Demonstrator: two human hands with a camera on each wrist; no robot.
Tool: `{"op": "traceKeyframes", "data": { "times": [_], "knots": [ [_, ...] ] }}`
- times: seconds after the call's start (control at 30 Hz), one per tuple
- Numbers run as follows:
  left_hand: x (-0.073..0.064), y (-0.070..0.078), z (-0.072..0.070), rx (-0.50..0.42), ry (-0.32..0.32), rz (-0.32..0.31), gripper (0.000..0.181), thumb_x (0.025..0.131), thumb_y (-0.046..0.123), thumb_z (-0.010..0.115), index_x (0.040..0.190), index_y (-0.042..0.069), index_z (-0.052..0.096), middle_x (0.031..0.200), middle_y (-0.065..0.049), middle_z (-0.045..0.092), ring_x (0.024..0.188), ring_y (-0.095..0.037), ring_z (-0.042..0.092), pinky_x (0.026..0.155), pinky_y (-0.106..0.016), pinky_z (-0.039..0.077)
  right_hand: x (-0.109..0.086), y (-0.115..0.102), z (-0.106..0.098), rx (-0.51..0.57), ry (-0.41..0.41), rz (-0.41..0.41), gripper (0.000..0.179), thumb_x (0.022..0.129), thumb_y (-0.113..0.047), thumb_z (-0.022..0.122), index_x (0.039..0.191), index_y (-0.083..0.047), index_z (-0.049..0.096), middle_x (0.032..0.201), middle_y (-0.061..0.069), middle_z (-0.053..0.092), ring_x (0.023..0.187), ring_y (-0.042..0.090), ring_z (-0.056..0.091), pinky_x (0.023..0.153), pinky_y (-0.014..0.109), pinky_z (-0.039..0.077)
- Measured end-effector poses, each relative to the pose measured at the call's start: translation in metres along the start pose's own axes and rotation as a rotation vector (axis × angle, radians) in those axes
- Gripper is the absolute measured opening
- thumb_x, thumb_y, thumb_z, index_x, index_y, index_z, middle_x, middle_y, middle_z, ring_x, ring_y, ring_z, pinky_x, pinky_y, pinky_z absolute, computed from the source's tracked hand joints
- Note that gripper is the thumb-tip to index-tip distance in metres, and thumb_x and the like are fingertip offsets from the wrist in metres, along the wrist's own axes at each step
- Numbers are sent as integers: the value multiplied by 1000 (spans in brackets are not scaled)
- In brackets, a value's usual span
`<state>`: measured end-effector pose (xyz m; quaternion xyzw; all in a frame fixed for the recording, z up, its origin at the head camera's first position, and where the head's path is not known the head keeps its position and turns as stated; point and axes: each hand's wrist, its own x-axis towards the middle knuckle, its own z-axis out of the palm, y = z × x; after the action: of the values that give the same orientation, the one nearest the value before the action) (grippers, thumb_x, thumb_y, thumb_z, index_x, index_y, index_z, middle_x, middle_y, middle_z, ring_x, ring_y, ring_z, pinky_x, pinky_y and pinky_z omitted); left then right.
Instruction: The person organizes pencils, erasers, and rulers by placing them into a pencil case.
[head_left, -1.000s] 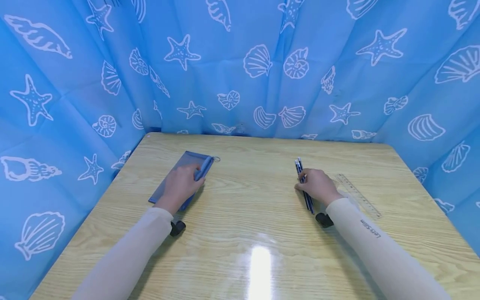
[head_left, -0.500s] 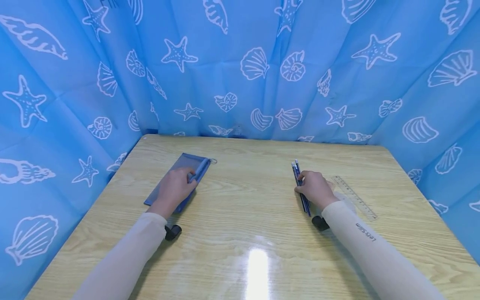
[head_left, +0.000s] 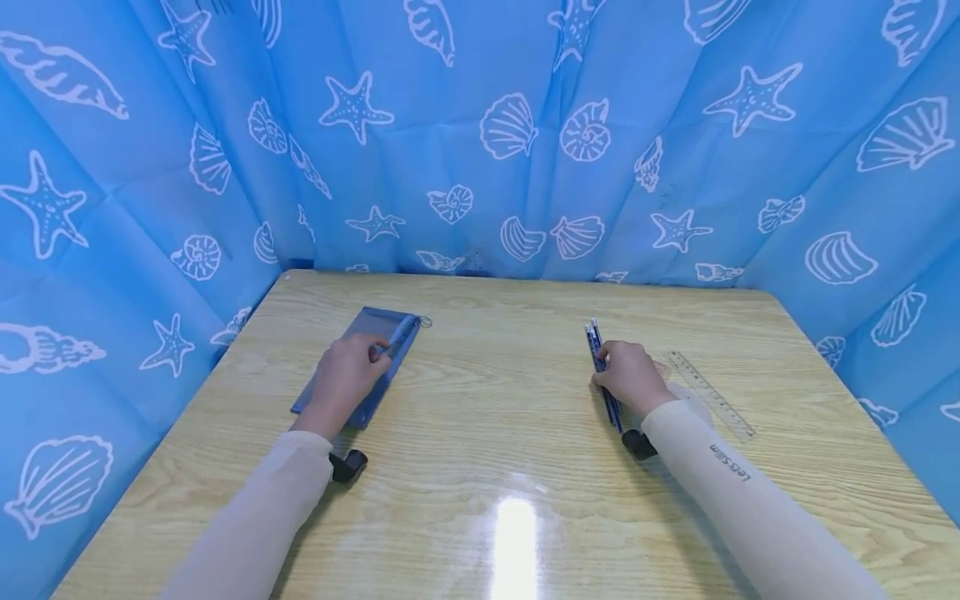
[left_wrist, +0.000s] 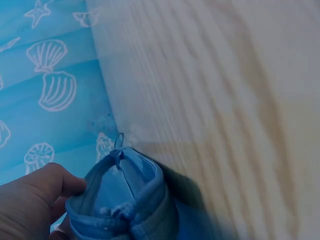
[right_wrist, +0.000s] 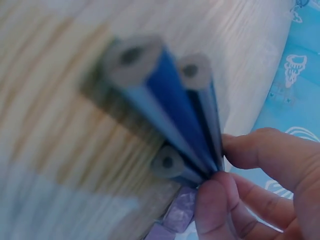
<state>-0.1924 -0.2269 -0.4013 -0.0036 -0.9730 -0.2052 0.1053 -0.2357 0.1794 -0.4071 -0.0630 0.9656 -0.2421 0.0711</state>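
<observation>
My left hand [head_left: 347, 371] pinches one edge of a blue zip pouch [head_left: 375, 390] that lies on the left of the table. In the left wrist view the mouth of the pouch [left_wrist: 162, 200] gapes, with the thumb and fingers on its near rim. Three dark blue pencils [head_left: 611, 407] are bunched in my right hand [head_left: 632, 375], pinched between thumb and fingertips. The right wrist view shows the flat, unsharpened ends of the pencils [right_wrist: 175, 105] close up. Purple block-like shapes [right_wrist: 181, 209] appear below the fingers there; what they are I cannot tell.
A clear ruler [head_left: 711, 393] lies on the wooden table [head_left: 480, 417] to the right of the right hand. Beside it, partly behind the wrist, is a clear rounded sheet [head_left: 696, 403]. A blue shell-patterned curtain [head_left: 450, 133] hangs behind and along both sides.
The left hand has drawn the pouch's rim slightly, and its mouth looks wider. The right hand keeps its hold on the pencils, almost in place. The head view has shifted a little.
</observation>
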Motion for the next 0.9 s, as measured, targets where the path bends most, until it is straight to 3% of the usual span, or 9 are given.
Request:
{"op": "traceKeyframes", "data": {
  "times": [0.33,0.53,0.63,0.77,0.9],
  "knots": [
    [1,10,5,-19,104,36,23,87,16,66,107,13,77,81,-1,68,62,-14,55,51,-27,44,0,-5,0,-58,6,18,44,84,-9,69,122,10,58,104,26,66,64,22,56,54,29,47],
    [3,19,6,-90,99,20,22,86,15,66,104,15,77,79,2,66,54,-13,48,48,-26,40,-2,-7,-3,-50,15,28,47,83,-8,69,124,11,57,110,28,65,72,26,57,60,31,49],
    [2,21,8,-138,90,1,21,85,15,66,103,15,77,79,3,66,50,-14,44,47,-27,38,-1,-7,-3,-36,14,41,38,83,-7,68,116,10,60,98,24,65,68,24,55,56,29,46],
    [1,23,8,-196,90,-5,19,85,17,67,101,15,77,79,3,66,48,-14,44,46,-27,38,0,-7,-1,-7,9,63,14,81,-6,68,87,3,59,71,10,52,56,19,47,47,27,38],
    [1,24,8,-262,82,-27,17,86,18,67,99,15,77,80,3,68,48,-14,47,45,-25,38,0,-7,-1,-2,8,77,18,79,-6,68,73,-4,52,62,3,43,52,17,43,45,26,36]
  ]
}}
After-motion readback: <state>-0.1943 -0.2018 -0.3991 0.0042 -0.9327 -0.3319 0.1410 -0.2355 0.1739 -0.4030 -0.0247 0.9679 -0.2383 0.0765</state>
